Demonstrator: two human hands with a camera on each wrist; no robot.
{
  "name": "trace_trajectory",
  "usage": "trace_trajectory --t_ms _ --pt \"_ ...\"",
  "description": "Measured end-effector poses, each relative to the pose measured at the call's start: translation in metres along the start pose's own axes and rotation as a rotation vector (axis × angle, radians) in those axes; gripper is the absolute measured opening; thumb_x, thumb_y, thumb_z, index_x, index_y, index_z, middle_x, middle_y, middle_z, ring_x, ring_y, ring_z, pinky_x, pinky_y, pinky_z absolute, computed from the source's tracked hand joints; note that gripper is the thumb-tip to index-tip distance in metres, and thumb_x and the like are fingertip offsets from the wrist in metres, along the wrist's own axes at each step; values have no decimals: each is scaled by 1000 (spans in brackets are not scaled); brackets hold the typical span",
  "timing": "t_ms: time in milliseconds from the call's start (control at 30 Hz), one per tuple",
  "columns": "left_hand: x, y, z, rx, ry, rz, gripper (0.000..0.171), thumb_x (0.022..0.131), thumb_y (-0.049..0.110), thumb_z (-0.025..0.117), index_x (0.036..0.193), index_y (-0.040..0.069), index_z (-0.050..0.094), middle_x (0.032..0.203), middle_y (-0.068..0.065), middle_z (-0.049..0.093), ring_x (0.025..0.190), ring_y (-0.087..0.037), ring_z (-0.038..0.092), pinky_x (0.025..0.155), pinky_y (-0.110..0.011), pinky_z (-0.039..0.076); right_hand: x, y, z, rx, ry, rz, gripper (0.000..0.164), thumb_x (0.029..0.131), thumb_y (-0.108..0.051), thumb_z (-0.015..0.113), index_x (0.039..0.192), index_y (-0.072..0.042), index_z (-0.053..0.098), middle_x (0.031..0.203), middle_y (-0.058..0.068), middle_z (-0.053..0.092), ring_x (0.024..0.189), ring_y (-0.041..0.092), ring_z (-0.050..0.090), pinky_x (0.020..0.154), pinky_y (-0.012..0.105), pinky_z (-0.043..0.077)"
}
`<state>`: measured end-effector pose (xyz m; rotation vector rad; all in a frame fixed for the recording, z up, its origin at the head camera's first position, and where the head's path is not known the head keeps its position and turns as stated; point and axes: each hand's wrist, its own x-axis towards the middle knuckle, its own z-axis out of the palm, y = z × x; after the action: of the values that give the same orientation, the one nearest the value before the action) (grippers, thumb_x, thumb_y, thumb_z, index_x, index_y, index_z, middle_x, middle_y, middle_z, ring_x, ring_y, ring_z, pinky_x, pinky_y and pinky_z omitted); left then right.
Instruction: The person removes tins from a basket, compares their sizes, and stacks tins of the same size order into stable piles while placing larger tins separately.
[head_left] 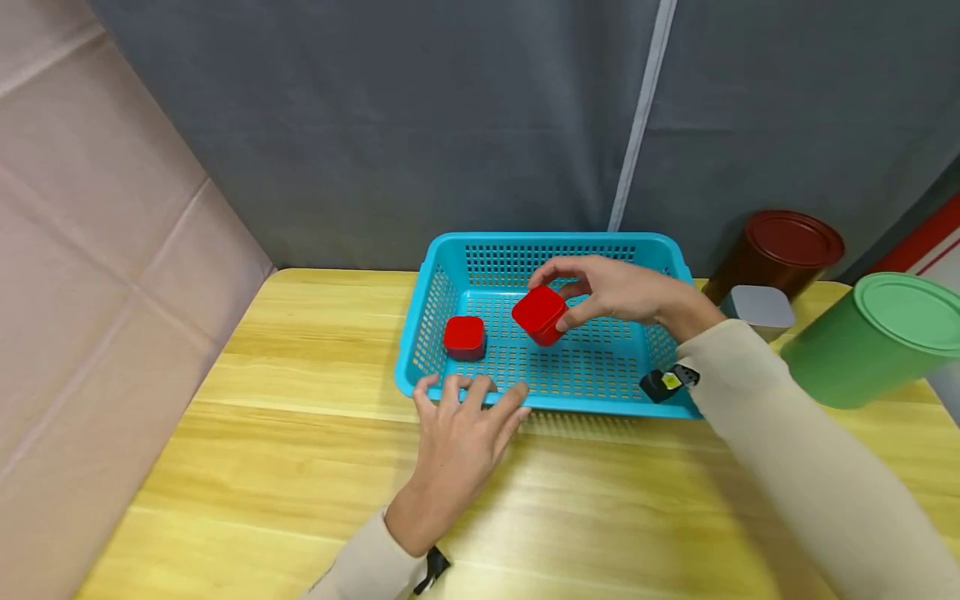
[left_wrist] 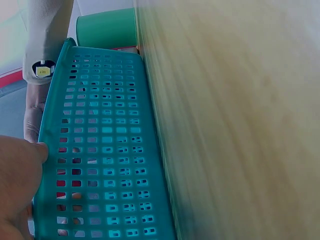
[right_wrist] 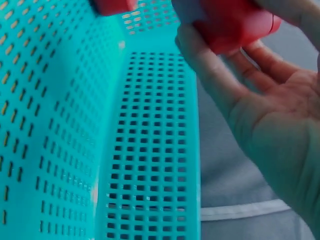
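Observation:
My right hand (head_left: 611, 292) grips a small red square container (head_left: 542, 314) with rounded corners, thumb on one side and fingers on the other. It is tilted and held over the blue plastic basket (head_left: 547, 406). In the right wrist view the same red container (right_wrist: 235, 25) shows between thumb and fingers. A second red container (head_left: 464, 337) sits on the basket floor at the left end. My left hand (head_left: 461, 442) rests on the basket's near rim, fingertips over the edge. The left wrist view shows its thumb side (left_wrist: 20, 175) against the basket's perforated wall (left_wrist: 100, 145).
Right of the basket stand a dark red cylindrical canister (head_left: 780, 254), a small grey-lidded container (head_left: 759, 310) and a large green canister (head_left: 873, 342). The wooden table (head_left: 300, 417) meets a grey curtain (head_left: 412, 125) behind and a pale cloth wall (head_left: 112, 250) on the left.

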<state>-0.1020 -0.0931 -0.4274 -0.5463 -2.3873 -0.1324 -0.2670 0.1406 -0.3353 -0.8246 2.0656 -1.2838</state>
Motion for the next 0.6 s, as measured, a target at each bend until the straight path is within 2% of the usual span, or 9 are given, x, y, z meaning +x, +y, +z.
trace_trajectory --t_ms 200,400,467,600 --pt "-1 -1 1 -2 11 -4 38 111 51 39 111 37 74 92 2 71 94 -28 65 91 -62 42 -20 -12 -8 19 125 10 49 91 -1 75 137 -5 57 145 12 54 134 40 56 93 42 60" --pt "-1 -2 0 -8 9 -3 23 104 48 56 112 37 74 92 2 71 95 -29 65 92 -63 42 -39 -19 -10 20 209 11 49 93 -4 76 137 -6 56 145 11 54 135 39 57 91 37 59" --pt "-1 -2 0 -6 14 -3 23 104 48 55 111 37 74 91 2 71 94 -28 65 91 -63 42 -46 -19 -10 15 236 15 50 93 -5 76 139 -7 55 146 11 53 135 39 56 89 35 60" --pt "-2 -3 1 -5 24 -5 33 109 50 44 110 37 74 91 2 71 93 -28 65 91 -63 42 -58 -17 -14 -7 290 34 54 94 -6 75 143 -7 52 149 12 50 135 40 53 84 32 61"
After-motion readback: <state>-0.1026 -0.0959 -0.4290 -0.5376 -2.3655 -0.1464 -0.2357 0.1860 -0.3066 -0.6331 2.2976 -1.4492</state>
